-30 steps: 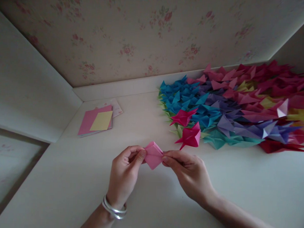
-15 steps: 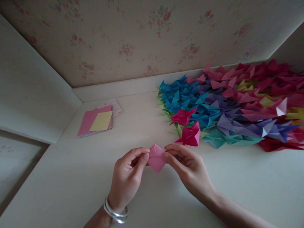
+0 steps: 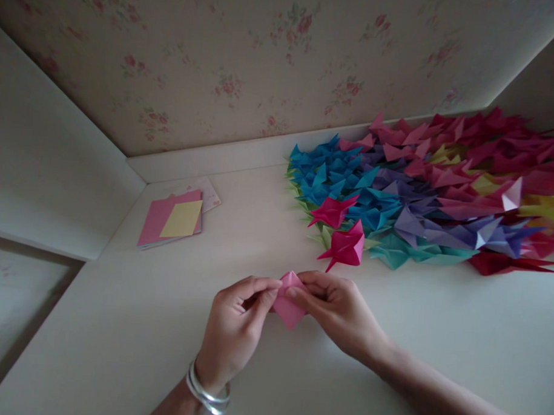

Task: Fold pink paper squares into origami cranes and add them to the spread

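We hold a small folded pink paper (image 3: 290,312) between our two hands, near the middle of the counter (image 3: 172,343), in front of the paper cranes. Our left hand (image 3: 237,327) pinches its left corner between thumb and fingers. Our right hand (image 3: 341,309) pinches it from the right, the thumb pressed flat on its face and the other fingers behind. Silver bangles (image 3: 207,390) circle our left wrist.

Just beyond our right hand lie two bright pink cranes (image 3: 347,243), at the near left edge of a broad spread of paper cranes (image 3: 409,194) in blue, purple, teal, pink, yellow and red. The spread reaches back to the counter's rear edge and off to the right. Toward the counter's back left corner, a yellow sheet (image 3: 182,219) lies on a stack of pink paper (image 3: 153,218).
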Motion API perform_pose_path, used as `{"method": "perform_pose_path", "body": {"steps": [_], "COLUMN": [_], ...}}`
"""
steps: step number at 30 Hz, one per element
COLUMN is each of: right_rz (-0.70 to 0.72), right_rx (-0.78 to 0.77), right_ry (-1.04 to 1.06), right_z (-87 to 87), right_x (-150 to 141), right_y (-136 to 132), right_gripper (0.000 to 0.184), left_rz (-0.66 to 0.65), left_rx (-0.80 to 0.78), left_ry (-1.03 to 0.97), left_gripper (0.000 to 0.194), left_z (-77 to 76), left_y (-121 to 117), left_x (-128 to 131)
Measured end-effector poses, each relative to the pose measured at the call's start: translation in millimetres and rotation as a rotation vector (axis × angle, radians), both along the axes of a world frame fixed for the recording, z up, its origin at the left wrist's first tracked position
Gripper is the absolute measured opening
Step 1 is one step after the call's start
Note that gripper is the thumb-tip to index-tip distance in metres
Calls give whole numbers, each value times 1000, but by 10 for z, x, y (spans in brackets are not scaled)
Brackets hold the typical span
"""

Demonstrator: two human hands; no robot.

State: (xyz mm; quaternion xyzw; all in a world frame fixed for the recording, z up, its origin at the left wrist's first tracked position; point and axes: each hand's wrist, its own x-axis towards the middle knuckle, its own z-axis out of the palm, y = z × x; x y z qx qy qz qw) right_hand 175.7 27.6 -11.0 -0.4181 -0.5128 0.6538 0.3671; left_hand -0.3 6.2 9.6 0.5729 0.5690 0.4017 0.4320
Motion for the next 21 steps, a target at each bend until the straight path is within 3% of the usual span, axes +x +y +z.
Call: {"method": "perform_pose_path", "body": {"steps": [5, 11, 18, 21], "right_rz": [-55, 33, 71, 30], "right_rx": [212, 776, 857, 867], "right_ry": [-118, -376, -384, -383], "right_z": [3, 92, 35, 0], "right_x": [35, 147, 151, 134], "right_y": [-57, -59, -59, -46], "right_gripper": [39, 41, 61, 42], "left_rz": [94, 203, 295, 286], "left_rx": [-125, -306, -339, -359], "left_ry": [-157, -460, -540, -556], "left_gripper": [17, 23, 18, 17], "left_z": [-19, -22, 3, 11], "left_y": [41, 77, 95, 91], "left_x": [-20, -52, -45, -49]}}
